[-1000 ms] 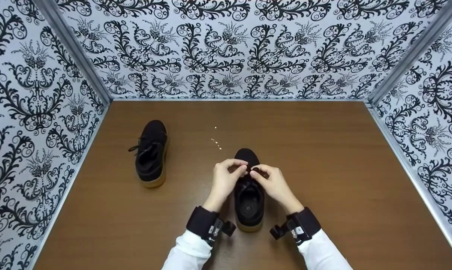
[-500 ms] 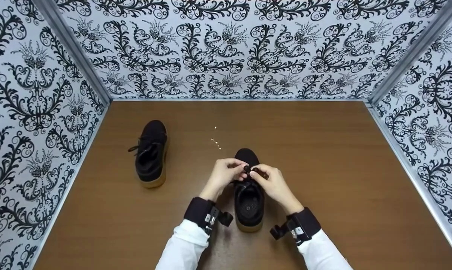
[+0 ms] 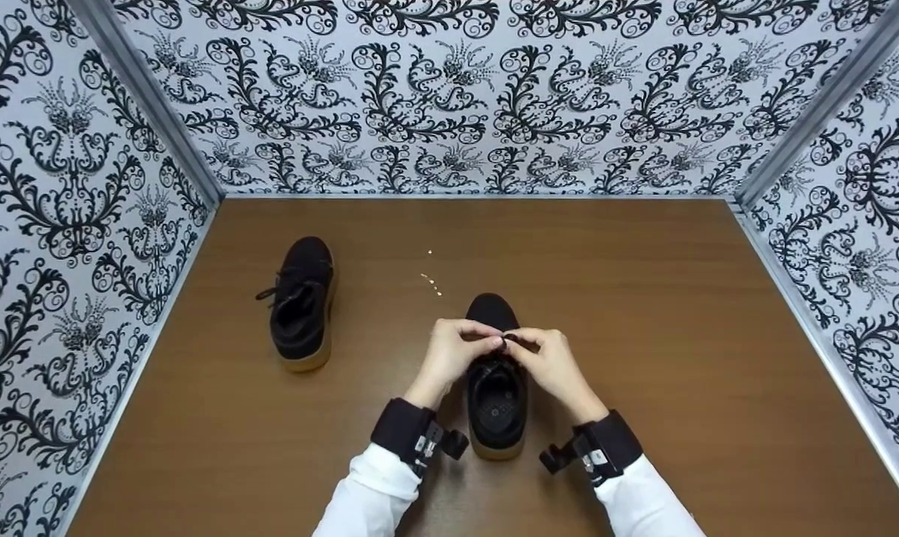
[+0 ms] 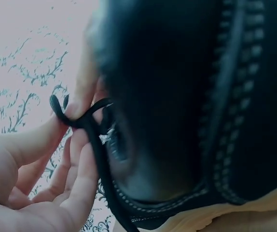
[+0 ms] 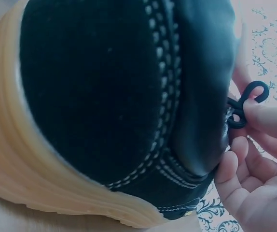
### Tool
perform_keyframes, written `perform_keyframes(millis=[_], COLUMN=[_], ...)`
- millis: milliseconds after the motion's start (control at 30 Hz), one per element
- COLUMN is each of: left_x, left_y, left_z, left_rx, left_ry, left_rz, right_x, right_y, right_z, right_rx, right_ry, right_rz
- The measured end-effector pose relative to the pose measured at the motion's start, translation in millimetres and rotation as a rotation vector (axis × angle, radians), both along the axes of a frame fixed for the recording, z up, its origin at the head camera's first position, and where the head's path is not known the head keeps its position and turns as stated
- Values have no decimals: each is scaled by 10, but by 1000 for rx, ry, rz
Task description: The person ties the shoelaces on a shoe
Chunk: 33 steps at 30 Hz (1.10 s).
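Observation:
A black shoe [image 3: 492, 309] with a tan sole stands upright on the wooden table, toe pointing away from me. Over its tongue, my left hand [image 3: 449, 354] and right hand [image 3: 552, 365] meet fingertip to fingertip. Thumb and forefinger of the left hand pinch the black shoelace [image 4: 97, 150], whose long end hangs down beside the shoe. In the right wrist view, a small loop of shoelace [image 5: 259, 89] sticks out above the right thumb, pinched in that hand. The shoe's heel and collar fill much of both wrist views and hide part of the lacing.
Another black shoe [image 3: 304, 261] with a tan sole stands at the left, its lace hanging over the side. Several tiny pale marks [image 3: 431, 283] show on the table [image 3: 643, 283] beyond the hands. Patterned walls [image 3: 449, 97] enclose the back and both sides.
My left hand drew back slightly to the left, showing a dark loop at its fingertips, then came right to meet the right fingers. The right hand and the shoe have hardly moved.

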<state>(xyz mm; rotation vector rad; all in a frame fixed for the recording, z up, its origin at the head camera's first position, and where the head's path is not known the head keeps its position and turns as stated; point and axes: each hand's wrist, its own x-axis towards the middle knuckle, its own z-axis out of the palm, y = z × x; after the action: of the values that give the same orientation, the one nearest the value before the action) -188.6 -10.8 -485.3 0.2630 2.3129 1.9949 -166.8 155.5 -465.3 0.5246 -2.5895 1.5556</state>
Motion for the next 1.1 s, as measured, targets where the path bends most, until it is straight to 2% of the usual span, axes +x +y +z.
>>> perform_keyframes(millis=[133, 333, 567, 700, 867, 1000, 1100], left_x=[47, 72, 102, 121, 125, 117, 122], left_y=[35, 52, 61, 83, 104, 116, 121], left_z=[11, -16, -70, -123, -228, -295, -313], left_rx=[-55, -95, -167, -173, -214, -260, -275], left_ry=[54, 95, 203, 311, 521, 660, 706], left_rz=[33, 63, 93, 120, 148, 160, 153], right_x=[6, -16, -27, -29, -45, -97, -128], right_y=[14, 33, 42, 47, 45, 84, 123], right_z=[34, 31, 28, 25, -20, -164, -271], right_rx=[16, -32, -102, -136, -177, -210, -263], right_ry=[-16, -59, -160, -216, -242, -250, -258], right_rz=[2, 46, 38, 25, 16, 15, 21])
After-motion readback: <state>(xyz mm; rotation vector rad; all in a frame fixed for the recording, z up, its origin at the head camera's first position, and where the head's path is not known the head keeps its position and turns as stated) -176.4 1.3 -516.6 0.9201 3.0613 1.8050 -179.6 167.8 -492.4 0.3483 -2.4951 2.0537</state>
